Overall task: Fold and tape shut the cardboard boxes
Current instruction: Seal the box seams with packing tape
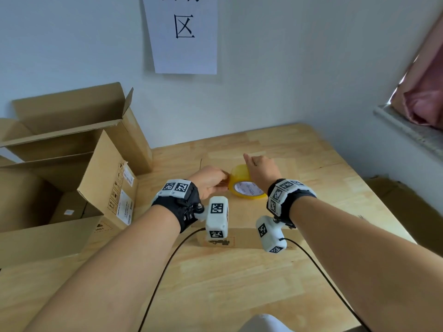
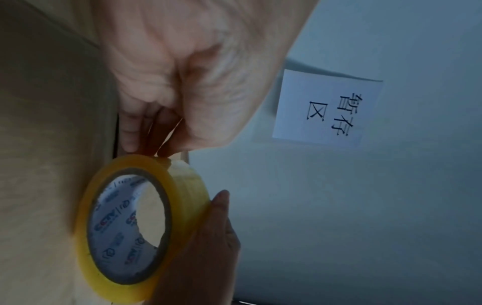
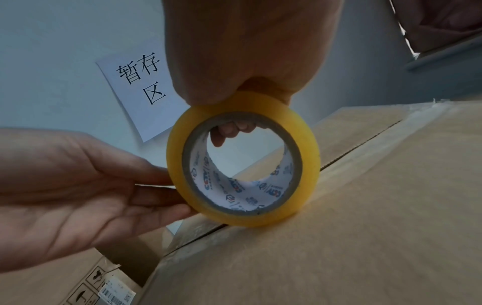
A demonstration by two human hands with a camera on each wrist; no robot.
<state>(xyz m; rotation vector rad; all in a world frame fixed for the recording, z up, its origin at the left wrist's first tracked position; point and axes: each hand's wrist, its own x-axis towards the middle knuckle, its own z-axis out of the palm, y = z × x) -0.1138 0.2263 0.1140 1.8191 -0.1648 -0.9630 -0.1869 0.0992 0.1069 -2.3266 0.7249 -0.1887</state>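
The tape roll [image 3: 243,159] is translucent yellow, its core white with blue and red print. The boxes [image 1: 72,178] are plain brown; the bench [image 1: 311,188] is pale wood; the wall sign [image 1: 183,34] is white with black characters.

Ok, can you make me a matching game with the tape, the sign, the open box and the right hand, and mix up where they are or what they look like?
Things:
1. tape roll
2. sign
3. open box
4. right hand

Clues:
a. on the wall
b. left of the hands, flaps up
c. yellow, standing on its edge
d. holding the top of the roll

Pairs: 1-c, 2-a, 3-b, 4-d
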